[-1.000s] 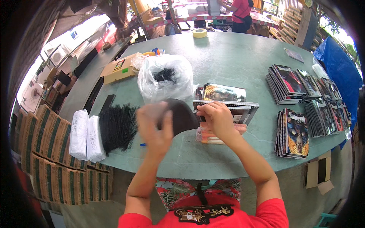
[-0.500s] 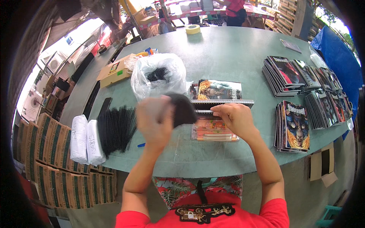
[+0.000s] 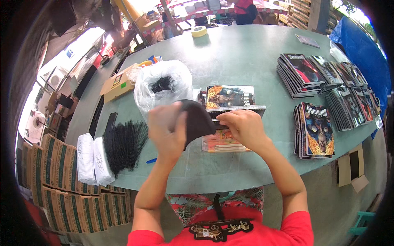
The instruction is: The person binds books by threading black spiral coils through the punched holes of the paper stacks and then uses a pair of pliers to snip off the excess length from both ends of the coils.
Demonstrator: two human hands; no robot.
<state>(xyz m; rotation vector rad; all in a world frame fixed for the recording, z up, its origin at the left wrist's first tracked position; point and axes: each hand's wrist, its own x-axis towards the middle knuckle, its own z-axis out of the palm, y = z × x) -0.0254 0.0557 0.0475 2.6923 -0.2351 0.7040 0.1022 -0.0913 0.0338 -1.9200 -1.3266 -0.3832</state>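
My left hand (image 3: pixel 166 129) is closed around a black curved pad (image 3: pixel 198 123), its broad end beside the left end of a notebook's binding. Motion smears part of that hand. My right hand (image 3: pixel 245 128) pinches the near, bound edge of the notebook (image 3: pixel 256 108), which has a row of pale holes or coil loops. Just behind lie notebooks with illustrated dark and orange covers (image 3: pixel 230 96). Under and in front of my right hand is an orange printed stack (image 3: pixel 223 143), partly hidden. Whether the pad touches the binding I cannot tell.
Black plastic binding coils (image 3: pixel 125 143) lie left, beside white wrapped bundles (image 3: pixel 86 160). A clear bag (image 3: pixel 180 78) holds more coils. Stacked notebooks (image 3: pixel 318 129) stand right. A blue pen (image 3: pixel 151 160), tape roll (image 3: pixel 199 31) and opened carton (image 3: pixel 117 88) are on the green table (image 3: pixel 254 172).
The whole view has shifted slightly. The black pad has tilted, its lower edge now reaching further down beside my left hand. My right hand keeps its pinch on the notebook's edge.
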